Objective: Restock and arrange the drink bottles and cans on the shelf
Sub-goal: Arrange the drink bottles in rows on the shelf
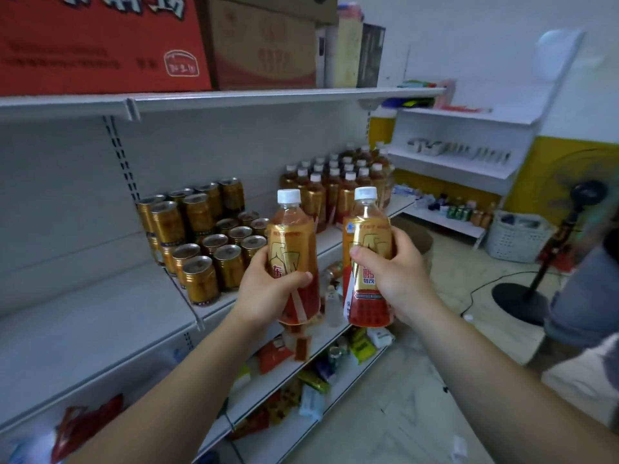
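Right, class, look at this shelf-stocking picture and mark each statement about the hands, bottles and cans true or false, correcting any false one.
1. Each hand holds one bottle. True: the left hand grips the left bottle and the right hand grips the right bottle.
2. The held bottles have blue caps. False: both caps are white.
3. Gold cans stand left of the shelved bottles. True.
4. All cans stand in one layer. False: some at the back are stacked two high.
5. The red box sits on the floor. False: it is on the top shelf.
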`<state>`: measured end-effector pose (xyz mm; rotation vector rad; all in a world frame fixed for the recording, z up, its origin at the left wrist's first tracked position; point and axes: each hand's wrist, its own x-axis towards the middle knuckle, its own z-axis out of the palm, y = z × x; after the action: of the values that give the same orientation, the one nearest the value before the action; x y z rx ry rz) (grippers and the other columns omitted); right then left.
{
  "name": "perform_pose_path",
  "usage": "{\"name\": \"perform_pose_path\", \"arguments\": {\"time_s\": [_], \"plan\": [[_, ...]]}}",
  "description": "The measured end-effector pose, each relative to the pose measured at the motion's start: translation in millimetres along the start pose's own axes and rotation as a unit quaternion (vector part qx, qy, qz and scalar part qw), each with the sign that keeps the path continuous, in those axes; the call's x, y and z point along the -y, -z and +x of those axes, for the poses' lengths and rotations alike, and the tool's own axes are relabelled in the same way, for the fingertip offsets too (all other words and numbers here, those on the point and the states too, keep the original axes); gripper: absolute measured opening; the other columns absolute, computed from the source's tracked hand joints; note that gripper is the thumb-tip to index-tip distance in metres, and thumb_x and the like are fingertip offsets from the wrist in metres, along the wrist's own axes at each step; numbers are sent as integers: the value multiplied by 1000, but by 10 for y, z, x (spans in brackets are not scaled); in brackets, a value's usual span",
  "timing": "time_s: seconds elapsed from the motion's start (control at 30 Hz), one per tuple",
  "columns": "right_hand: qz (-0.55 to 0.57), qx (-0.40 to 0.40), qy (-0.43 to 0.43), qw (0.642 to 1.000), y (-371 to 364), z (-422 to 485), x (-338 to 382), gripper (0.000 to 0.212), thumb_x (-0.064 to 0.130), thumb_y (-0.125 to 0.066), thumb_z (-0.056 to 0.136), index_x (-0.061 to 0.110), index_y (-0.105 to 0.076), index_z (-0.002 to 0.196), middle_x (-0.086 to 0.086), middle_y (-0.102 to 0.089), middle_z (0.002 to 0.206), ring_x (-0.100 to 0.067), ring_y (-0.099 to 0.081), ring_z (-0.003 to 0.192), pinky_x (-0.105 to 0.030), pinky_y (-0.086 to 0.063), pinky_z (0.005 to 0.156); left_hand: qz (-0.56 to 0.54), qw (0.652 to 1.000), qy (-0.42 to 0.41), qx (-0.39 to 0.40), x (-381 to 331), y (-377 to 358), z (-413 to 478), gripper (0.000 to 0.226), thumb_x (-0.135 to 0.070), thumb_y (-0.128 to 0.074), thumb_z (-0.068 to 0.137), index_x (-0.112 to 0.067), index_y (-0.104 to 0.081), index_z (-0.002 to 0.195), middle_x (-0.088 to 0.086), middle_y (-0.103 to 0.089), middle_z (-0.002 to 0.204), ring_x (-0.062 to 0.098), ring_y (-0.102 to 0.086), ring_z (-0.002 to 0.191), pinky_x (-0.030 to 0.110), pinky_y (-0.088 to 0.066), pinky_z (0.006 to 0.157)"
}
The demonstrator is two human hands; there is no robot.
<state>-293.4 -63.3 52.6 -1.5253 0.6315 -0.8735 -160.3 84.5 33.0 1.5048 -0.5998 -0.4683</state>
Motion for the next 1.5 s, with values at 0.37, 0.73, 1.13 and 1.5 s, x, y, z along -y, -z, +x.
{"name": "perform_pose_path", "arguments": {"time_s": [0.37,0.73,1.13,1.5], "plan": [[-55,15,13,998,-212,1856,-658,82,58,-70,56,42,-37,129,11,-59,110,-9,-61,95,-29,-52,73,62,997,2,-53,427,-382,1693,46,-37,-80,67,-41,-51,103,-15,-62,98,4,-60,87,24,-53,58],[-168,115,103,974,-292,3055,-1275,56,43,-80,61,46,-51,109,23,-57,106,7,-54,97,-22,-42,82,86,980,48,-170,755,-742,2481,60,-22,-83,62,-32,-49,111,-11,-65,98,8,-63,89,31,-53,72],[-221,202,206,932,-232,3619,-1750,83,36,-72,82,15,-27,148,-8,-37,145,-16,-29,132,-18,-18,103,194,927,60,-315,911,-1199,2722,71,-36,-83,58,-30,-49,120,-19,-63,99,-2,-59,91,30,-52,80],[-352,118,343,863,-82,3746,-1820,100,44,-85,63,-3,-40,139,-27,-49,130,-42,-44,120,-55,-42,92,211,901,113,-361,1140,-1394,2951,76,-33,-82,64,-26,-39,127,-9,-61,105,15,-62,96,41,-55,82]]}}
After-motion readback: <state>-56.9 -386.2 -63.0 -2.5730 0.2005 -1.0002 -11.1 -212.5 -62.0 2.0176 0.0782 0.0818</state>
